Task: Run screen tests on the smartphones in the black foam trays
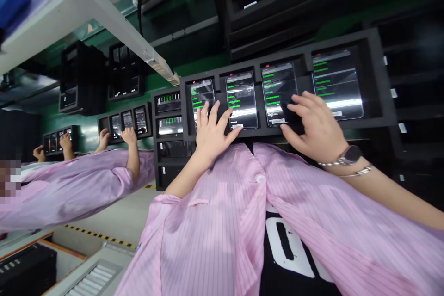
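Note:
A black compartment tray (383, 78) lies in front of me with several lit smartphones in it, their dark screens showing green lines of text. My left hand (212, 132) is open, fingers spread over the lower part of the leftmost phone (201, 89) and the left edge of the second phone (243, 97). My right hand (316, 127), with a watch and bracelets at its wrist, is open too. Its fingertips are by the right edge of the third phone (277, 81), and its back covers the lower left of the rightmost phone (338, 85). Whether the fingers touch glass, I cannot tell.
Another black tray (157, 145) with devices adjoins on the left. Stacked black trays (249, 32) stand behind, and more (409, 101) lie at the right. A co-worker's hands (129, 136) are over a tray farther left. A pale metal beam (114, 21) slants overhead.

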Demonstrator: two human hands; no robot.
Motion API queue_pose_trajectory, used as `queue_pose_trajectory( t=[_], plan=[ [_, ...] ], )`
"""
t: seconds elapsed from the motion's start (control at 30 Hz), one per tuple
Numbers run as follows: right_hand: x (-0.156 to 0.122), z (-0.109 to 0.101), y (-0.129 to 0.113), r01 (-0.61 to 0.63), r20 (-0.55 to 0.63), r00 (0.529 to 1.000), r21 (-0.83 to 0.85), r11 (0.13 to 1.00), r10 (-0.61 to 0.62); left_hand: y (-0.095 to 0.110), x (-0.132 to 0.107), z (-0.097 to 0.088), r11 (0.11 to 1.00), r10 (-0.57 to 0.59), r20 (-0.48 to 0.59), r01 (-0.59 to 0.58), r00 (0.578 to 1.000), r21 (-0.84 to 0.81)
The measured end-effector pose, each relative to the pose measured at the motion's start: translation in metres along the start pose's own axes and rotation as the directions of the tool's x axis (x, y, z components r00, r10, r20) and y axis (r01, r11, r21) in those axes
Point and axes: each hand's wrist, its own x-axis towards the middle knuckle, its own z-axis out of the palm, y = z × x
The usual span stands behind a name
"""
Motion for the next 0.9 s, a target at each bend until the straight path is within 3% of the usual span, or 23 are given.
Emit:
queue_pose_trajectory(
  t=[0.13,0.4,0.6,0.7,0.8,0.9],
  plan=[
    [-0.004,0.012,-0.002,0.041,-0.005,0.999,-0.057,0.998,-0.042,0.004,0.001,0.003,0.999,-0.044,-0.004,0.044,0.999,0.024],
    [0.0,0.012,-0.004,0.085,-0.022,0.996,-0.121,0.989,-0.088,0.003,0.006,-0.001,0.998,-0.032,0.025,0.031,0.999,0.049],
    [0.002,0.014,-0.005,0.034,-0.007,0.999,-0.158,0.987,-0.035,0.0,0.008,0.0,0.999,-0.023,0.018,0.023,1.0,0.027],
    [0.0,0.005,0.0,0.022,-0.016,1.0,-0.108,0.994,-0.024,-0.011,0.002,-0.009,0.999,-0.016,-0.066,0.014,0.998,-0.031],
    [-0.012,-0.013,0.011,-0.054,-0.014,0.998,-0.114,0.992,0.053,-0.032,-0.01,-0.021,0.996,-0.081,-0.192,0.073,0.978,-0.052],
    [-0.032,-0.027,0.031,-0.173,-0.037,0.985,-0.221,0.96,0.169,-0.053,-0.025,-0.028,0.986,-0.167,-0.204,0.167,0.965,-0.017]
  ],
)
